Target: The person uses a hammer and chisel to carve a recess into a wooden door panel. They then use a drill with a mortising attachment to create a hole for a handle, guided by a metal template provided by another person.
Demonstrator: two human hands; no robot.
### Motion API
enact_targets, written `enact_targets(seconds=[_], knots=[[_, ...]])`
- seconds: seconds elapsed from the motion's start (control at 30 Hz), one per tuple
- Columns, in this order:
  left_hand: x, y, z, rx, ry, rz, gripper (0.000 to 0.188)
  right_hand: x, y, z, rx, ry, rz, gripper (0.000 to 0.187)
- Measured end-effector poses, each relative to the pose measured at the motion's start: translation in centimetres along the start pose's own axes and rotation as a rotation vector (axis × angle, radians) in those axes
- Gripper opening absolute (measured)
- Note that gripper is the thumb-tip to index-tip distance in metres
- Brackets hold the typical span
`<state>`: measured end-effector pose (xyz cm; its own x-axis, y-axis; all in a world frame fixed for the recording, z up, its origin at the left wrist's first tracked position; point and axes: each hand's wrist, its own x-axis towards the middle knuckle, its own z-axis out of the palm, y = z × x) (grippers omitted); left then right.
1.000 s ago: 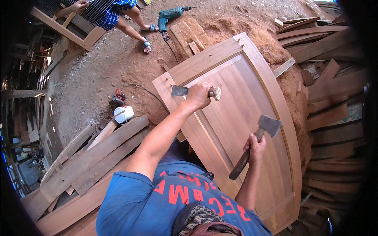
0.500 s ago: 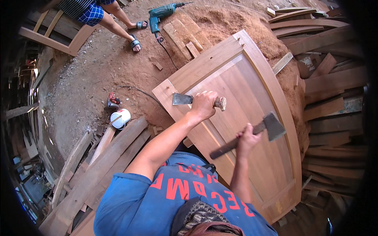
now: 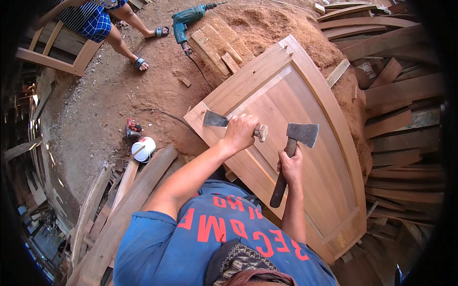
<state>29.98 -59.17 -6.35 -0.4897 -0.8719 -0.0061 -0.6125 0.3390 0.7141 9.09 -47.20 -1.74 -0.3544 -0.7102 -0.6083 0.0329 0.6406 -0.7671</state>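
A wooden door panel (image 3: 291, 157) with a curved right side lies in front of me. My left hand (image 3: 241, 133) is closed round the handle of a wide chisel (image 3: 215, 119). Its flat steel blade points left over the panel's left corner, and the worn handle end sticks out on the right of my fist. My right hand (image 3: 290, 164) grips the dark wooden handle of a hatchet (image 3: 304, 134). The hatchet is held above the panel, head away from me with its edge to the right, apart from the chisel.
A teal power drill (image 3: 187, 21) lies on the sawdusty ground beyond, its cord running toward the panel. A person (image 3: 114, 40) in sandals stands at the far left. A white bucket (image 3: 143, 148), a red power tool (image 3: 132, 128) and planks (image 3: 138, 200) are at left; stacked boards (image 3: 405, 143) at right.
The hatchet has swung from a slanting, blurred position to nearly upright, its head shifting left and away from me. The chisel has moved slightly left. The other person's feet have shifted left.
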Motion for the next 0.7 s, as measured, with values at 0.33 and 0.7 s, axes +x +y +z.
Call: enact_targets(seconds=[0.33, 0.7], knots=[[2.6, -0.8, 1.0, -0.009, 0.096, -0.123, 0.024, 0.8, -2.5, 0.6, 0.187, 0.307, -0.199, 0.02], [3.5, -1.7, 0.9, 0.015, 0.082, -0.216, 0.028, 1.7, -5.5, 0.7, 0.206, 0.36, -0.227, 0.012]])
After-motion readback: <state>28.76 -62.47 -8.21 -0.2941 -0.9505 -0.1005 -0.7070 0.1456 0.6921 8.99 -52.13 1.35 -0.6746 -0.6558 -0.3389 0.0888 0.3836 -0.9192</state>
